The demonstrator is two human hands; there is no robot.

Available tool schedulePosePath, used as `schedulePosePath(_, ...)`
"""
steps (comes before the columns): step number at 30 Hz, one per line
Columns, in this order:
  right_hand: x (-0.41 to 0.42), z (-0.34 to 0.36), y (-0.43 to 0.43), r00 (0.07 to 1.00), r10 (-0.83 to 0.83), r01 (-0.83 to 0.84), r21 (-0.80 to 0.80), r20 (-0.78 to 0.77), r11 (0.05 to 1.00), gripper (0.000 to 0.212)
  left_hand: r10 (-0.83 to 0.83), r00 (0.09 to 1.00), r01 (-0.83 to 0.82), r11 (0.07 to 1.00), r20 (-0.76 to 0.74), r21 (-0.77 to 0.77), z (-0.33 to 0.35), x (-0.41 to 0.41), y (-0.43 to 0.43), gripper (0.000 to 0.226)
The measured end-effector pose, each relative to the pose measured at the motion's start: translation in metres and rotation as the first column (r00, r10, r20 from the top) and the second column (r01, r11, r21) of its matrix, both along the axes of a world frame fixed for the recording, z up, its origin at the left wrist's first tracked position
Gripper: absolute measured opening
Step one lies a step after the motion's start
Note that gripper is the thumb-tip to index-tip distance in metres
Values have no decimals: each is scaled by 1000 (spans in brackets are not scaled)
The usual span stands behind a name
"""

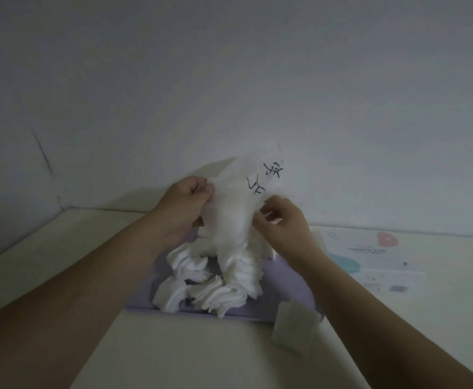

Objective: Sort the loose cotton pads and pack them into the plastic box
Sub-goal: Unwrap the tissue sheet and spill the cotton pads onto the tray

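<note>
Left hand (186, 203), right hand (281, 224) pinching scribbled bag (236, 200), COSMETIC PUFF card (370, 256)

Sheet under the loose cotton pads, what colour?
Pale purple. The sheet shows best in the head view, beneath the white cotton pads.

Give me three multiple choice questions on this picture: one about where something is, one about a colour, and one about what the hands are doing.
1. Where is the printed card?
A. right of the mat
B. left of the mat
C. inside the bag

2. What colour is the mat under the pads?
A. red
B. purple
C. green

3. How is the bag held?
A. by the left hand only
B. it lies flat, untouched
C. by both hands

Answers:
1 A, the card lies to the mat's right.
2 B, lilac shows round the white pile.
3 C, the left hand and right hand each pinch an edge.
</note>
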State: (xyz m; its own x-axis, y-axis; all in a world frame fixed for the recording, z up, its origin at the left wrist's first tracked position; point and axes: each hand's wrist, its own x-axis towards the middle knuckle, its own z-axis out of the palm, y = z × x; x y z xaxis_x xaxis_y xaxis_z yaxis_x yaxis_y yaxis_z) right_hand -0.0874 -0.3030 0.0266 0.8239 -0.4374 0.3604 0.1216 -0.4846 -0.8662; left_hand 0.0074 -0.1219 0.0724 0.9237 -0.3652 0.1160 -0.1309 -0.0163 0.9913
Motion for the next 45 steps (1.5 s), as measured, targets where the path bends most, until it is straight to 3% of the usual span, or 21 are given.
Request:
schedulePosePath(3, -4, 15, 7, 962, 271, -264, 160, -23, 951, 23, 58, 994, -63, 997, 93, 52, 3, -2, -6, 17)
schedulePosePath(6, 1, 23, 14, 922, 371, -359, 116, -113, 926, 30, 35, 989, -44, 997, 142, 64, 2, -6, -19, 21)
schedulePosePath(8, 6, 26, 19, 933, 339, -336, 46, -122, 941, 29, 32, 982, -50, 994, 187, 93, 2, -9, -27, 22)
schedulePosePath(11, 16, 22, 13, 979, 187, -203, -256, -85, 945, 18, 137, 954, -164, 983, 268, 81, 4, -6, -28, 20)
schedulePosePath(12, 18, 23, 13, 982, 162, -184, -286, -99, 940, 11, 188, 944, -212, 976, 273, 59, 6, -2, -25, 18)
schedulePosePath(13, 18, 27, 14, 972, 171, -207, -245, -160, 947, 17, 220, 938, -239, 970, 268, 42, 8, 1, -22, 17)
schedulePosePath(15, 17, 28, 7, 968, 168, -223, -329, -187, 918, 29, 236, 933, -257, 966, 273, 42, 13, 9, -15, 18)
schedulePosePath(18, 8, 35, -14, 939, -57, -81, -378, -338, 922, 9, 292, 916, -307, 952, 274, 11, 24, 19, -2, 19)
schedulePosePath(19, 7, 34, -23, 919, -109, -56, -401, -378, 914, 12, 298, 920, -308, 951, 255, -1, 27, 22, 3, 19)
schedulePosePath(22, -5, 38, -23, 848, -189, -92, -489, -495, 867, 55, 200, 968, -197, 980, 153, -36, 30, 24, 9, 17)
schedulePosePath(24, -5, 38, -11, 906, -148, -67, -479, -397, 875, 64, 141, 982, -138, 990, 126, -34, 24, 20, 5, 15)
schedulePosePath(26, 0, 41, 4, 980, -41, -45, -424, -193, 905, 47, 112, 985, -110, 994, 130, -25, 18, 14, 1, 14)
schedulePosePath(28, 9, 46, 16, 992, 67, -104, -393, -107, 914, 46, 141, 971, -147, 989, 192, 21, 15, 10, -1, 14)
schedulePosePath(30, 14, 53, 28, 950, 167, -250, -323, -264, 913, 54, 170, 953, -186, 981, 251, 45, 14, 6, -1, 15)
schedulePosePath(33, 19, 58, 43, 844, 207, -356, -229, -494, 906, 20, 223, 927, -244, 969, 303, 34, 15, 0, -8, 17)
schedulePosePath(35, 20, 56, 46, 812, 170, -360, -250, -559, 899, 22, 270, 906, -290, 957, 326, 14, 16, -3, -12, 18)
schedulePosePath(39, 22, 44, 40, 840, 127, -316, -286, -527, 905, 26, 387, 876, -378, 922, 287, -88, 14, 7, -9, 17)
schedulePosePath(42, 18, 39, 30, 933, 41, -184, -374, -358, 909, 38, 467, 854, -450, 884, 231, -122, 19, 16, -1, 17)
schedulePosePath(44, 15, 37, 14, 960, -48, -81, -433, -278, 898, 26, 503, 848, -484, 863, 166, -143, 26, 21, 7, 17)
schedulePosePath(45, 11, 36, 8, 948, -83, -75, -468, -309, 880, 16, 496, 860, -477, 865, 118, -156, 28, 24, 11, 17)
